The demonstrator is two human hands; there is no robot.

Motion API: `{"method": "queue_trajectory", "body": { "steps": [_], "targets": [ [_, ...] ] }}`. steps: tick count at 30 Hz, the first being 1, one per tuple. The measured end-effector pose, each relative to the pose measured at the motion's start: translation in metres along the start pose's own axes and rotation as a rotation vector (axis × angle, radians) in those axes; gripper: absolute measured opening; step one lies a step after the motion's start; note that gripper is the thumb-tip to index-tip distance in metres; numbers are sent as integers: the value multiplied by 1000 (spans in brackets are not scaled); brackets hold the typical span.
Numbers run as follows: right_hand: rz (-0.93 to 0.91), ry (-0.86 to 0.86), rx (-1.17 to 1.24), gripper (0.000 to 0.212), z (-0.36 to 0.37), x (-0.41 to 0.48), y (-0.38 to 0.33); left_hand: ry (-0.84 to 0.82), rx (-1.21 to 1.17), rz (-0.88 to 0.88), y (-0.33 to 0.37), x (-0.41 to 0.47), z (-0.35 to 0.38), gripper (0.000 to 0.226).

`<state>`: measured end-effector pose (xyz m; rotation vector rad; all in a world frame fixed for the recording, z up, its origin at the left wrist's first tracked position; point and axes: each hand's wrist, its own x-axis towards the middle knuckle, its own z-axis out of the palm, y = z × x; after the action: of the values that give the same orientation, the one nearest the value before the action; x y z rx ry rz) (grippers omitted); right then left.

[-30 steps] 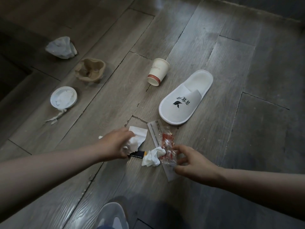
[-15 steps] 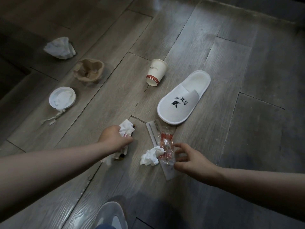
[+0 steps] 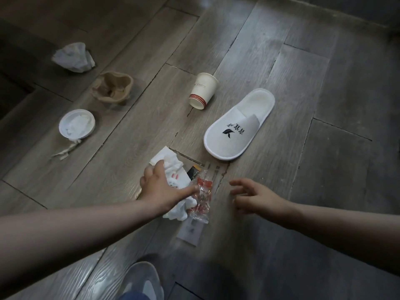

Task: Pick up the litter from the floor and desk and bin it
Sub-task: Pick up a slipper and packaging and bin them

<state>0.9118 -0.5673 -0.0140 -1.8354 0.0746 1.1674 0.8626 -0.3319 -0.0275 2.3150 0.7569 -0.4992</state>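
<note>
At the bottom edge a grey shoe (image 3: 140, 280) stands on the wooden floor (image 3: 337, 204). Just beyond it a flat paper sleeve (image 3: 190, 231) lies on the boards. A clear wrapper with red pieces (image 3: 202, 192) lies across the sleeve, and a small white tissue wad (image 3: 178, 213) lies against the wrapper's left side.

The left hand (image 3: 161, 188) reaches in from the left, right over this heap. Its fingers are curled round a crumpled white tissue (image 3: 167, 162), which sticks out past the knuckles on the far side. Its thumb stretches right and its tip touches the clear wrapper. The tissue wad lies partly under the heel of this hand. A small dark packet (image 3: 192, 171) shows just past the thumb, between the held tissue and the wrapper.

The right hand (image 3: 254, 197) is to the right of the wrapper and apart from it. Its fingers are spread and loosely bent, and it holds nothing. I cannot tell whether it touches the floor.

Farther on, a white slipper (image 3: 238, 126) lies beyond the right hand. A paper cup (image 3: 203, 90) lies on its side just left of the slipper. Well to the left is a round white lid (image 3: 76, 124) with a twisted paper strip (image 3: 65, 150) beside it. Beyond the lid are a brown pulp cup holder (image 3: 112, 88) and, farthest, a crumpled white bag (image 3: 73, 57).
</note>
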Motion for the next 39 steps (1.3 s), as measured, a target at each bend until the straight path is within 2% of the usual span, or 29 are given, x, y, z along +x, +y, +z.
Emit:
{"method": "queue_trajectory", "body": {
  "steps": [3,6,16,22,33,39],
  "targets": [
    [16,9,-14,56,-1,-3,9,-56,126,64,5,-6,5,135],
    [11,0,-61,52,0,-4,13,-52,226,110,6,-7,15,142],
    [-6,7,-85,54,-5,-11,17,-31,476,236,1,1,26,118],
    [-14,23,-97,53,-5,-10,15,-25,443,291,1,2,22,110],
    [-11,10,-104,54,-6,-12,15,-52,536,203,17,-4,33,126],
    [-11,-2,-100,54,-7,-13,17,-43,486,221,15,-2,32,113]
  ]
}}
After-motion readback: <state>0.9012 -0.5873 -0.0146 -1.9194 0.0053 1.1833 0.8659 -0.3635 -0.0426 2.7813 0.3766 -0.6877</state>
